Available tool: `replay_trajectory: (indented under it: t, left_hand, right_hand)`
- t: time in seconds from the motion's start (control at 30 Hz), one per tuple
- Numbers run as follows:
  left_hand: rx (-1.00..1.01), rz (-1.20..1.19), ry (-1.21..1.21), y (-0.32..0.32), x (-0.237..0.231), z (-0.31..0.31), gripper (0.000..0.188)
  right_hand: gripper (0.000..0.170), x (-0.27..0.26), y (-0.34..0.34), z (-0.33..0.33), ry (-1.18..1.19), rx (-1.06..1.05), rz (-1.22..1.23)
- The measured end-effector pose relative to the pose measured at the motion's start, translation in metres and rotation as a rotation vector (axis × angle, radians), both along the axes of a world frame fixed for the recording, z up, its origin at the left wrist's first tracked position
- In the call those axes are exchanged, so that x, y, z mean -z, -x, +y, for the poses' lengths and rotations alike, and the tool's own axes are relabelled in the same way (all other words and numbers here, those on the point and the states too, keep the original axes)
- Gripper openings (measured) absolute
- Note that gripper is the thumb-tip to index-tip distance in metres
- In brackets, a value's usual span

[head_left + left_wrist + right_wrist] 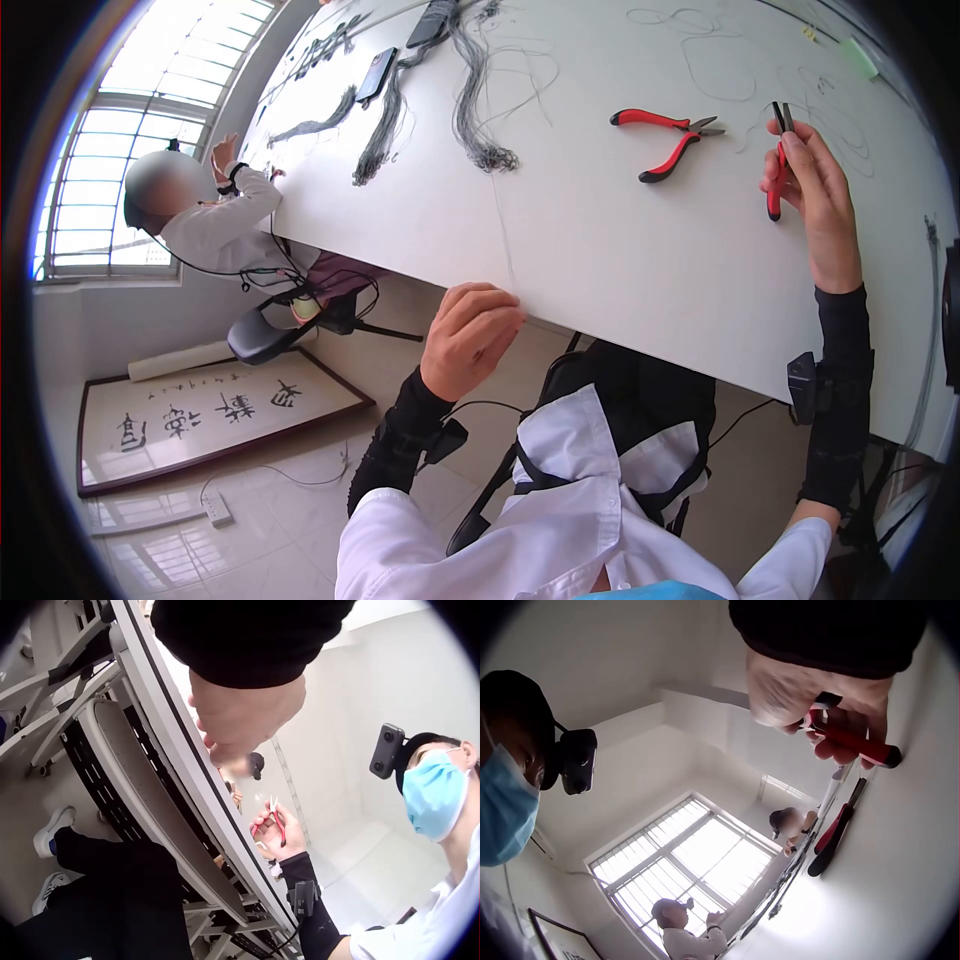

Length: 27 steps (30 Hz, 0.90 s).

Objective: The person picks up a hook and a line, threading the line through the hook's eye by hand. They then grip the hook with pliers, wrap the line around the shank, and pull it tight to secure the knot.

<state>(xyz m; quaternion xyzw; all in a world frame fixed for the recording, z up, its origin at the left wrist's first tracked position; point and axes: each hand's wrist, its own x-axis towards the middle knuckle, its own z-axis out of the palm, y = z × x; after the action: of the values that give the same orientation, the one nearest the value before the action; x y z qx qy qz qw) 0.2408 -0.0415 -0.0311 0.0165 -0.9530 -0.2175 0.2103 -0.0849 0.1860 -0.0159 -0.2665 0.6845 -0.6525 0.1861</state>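
Note:
My left hand point(472, 338) is at the near table edge with fingers curled. Its fingertips pinch a thin grey strand point(503, 228), which runs back across the table to a grey bundle of strands point(468, 95). Over the right side of the table, my right hand point(822, 190) grips red-handled pliers point(774, 182), their slim dark jaws pointing away from me. In the right wrist view the red handle point(859, 744) lies across the curled fingers. Red-handled cutters point(668, 140) rest on the table left of that hand, handles spread.
Two more grey bundles point(378, 140) lie at the far left beside a phone point(376, 75) and another dark phone point(428, 24). Loose strands point(715, 70) curl across the white table point(620, 240). Another person point(220, 215) sits at the left end. A framed calligraphy panel point(220, 415) leans below.

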Motion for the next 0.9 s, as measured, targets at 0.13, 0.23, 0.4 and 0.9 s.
replay_trajectory:
  t: [0.13,0.23,0.4,0.9]
  left_hand:
    - [-0.148,0.038,-0.536,0.042,-0.035,0.014,0.011]
    - [-0.031,0.106,-0.664,0.101,-0.053,0.023,0.009]
    - [0.183,0.087,-0.772,0.188,-0.066,0.046,0.011]
    - [0.326,0.023,-0.792,0.245,-0.033,0.052,0.024]
  right_hand:
    - [0.032,-0.003,-0.003,-0.006,0.028,-0.042,0.063]
    - [0.024,-0.025,-0.022,-0.015,0.054,-0.133,0.123]
    - [0.029,-0.04,-0.027,-0.016,0.098,-0.139,0.167]
    - [0.024,-0.019,-0.005,-0.004,0.095,0.064,0.042]
